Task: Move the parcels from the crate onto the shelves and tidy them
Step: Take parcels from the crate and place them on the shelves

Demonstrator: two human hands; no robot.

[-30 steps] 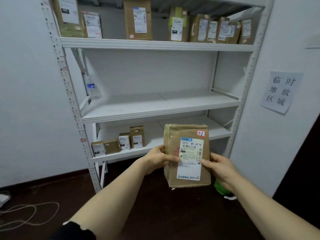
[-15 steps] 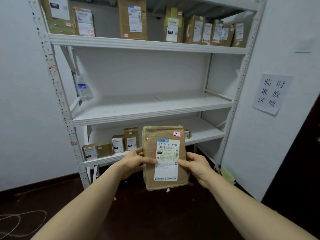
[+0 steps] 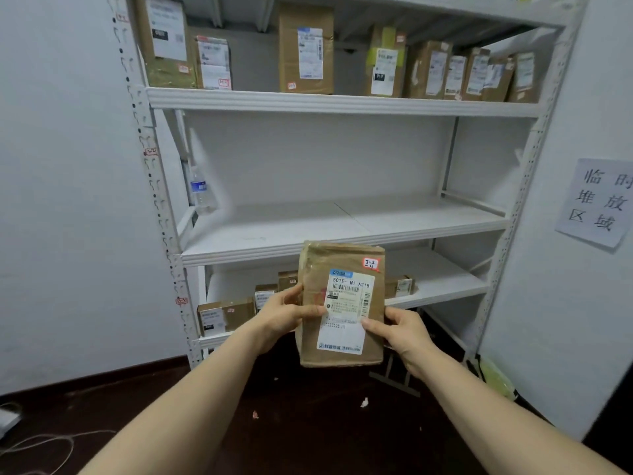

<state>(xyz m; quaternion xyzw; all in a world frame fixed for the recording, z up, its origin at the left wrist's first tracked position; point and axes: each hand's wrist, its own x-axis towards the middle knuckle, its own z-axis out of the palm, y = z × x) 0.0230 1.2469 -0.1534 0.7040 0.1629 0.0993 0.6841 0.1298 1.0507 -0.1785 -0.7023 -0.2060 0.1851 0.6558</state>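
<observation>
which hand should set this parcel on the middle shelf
Right, probably: left hand and right hand both grip the parcel, but a bottle stands at the middle shelf's left end.

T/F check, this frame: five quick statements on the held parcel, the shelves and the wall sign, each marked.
1. The left hand and right hand both grip the brown parcel. True.
2. The parcel's shipping label faces away from the camera. False: it faces the camera.
3. The middle shelf is packed full. False: only a water bottle shows on it, at the left end.
4. Boxes stand on the top shelf. True.
5. The paper sign hangs on the left wall. False: it is on the right wall.
</observation>
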